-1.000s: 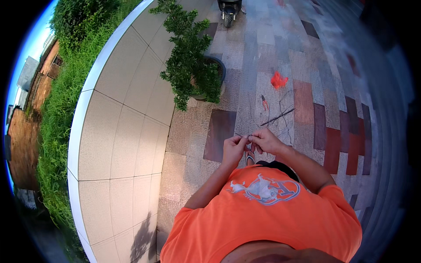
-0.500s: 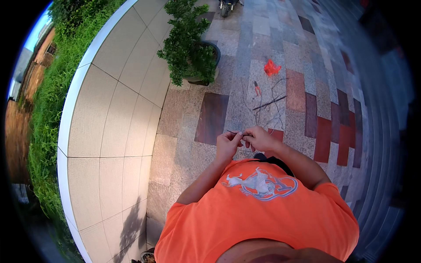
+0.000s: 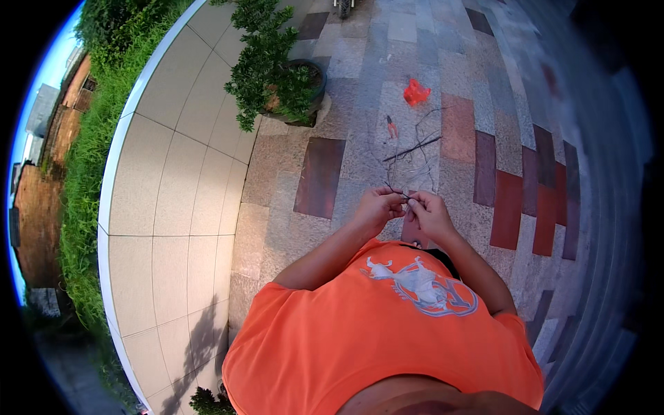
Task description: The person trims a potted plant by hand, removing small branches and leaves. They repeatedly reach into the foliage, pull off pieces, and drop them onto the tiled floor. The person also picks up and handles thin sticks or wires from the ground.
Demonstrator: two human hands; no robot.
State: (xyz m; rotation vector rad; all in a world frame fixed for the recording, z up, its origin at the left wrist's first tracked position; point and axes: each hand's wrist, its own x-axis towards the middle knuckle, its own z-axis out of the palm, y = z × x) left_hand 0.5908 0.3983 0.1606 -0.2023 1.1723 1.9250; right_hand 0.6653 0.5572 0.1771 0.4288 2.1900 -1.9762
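Head view | your left hand [image 3: 379, 209] and right hand [image 3: 427, 211], near: fingertips pinched closed on a dark strand [image 3: 395, 190] between them | strand in work, amount left: cannot tell | stick [image 3: 412, 149], pliers [image 3: 392, 128], red bag [image 3: 416, 93] farther off, on paving [image 3: 360, 104], unheld

Flr [image 3: 356, 104] has pliers [image 3: 392, 129], dk stick [image 3: 415, 148], red bag [image 3: 416, 93].
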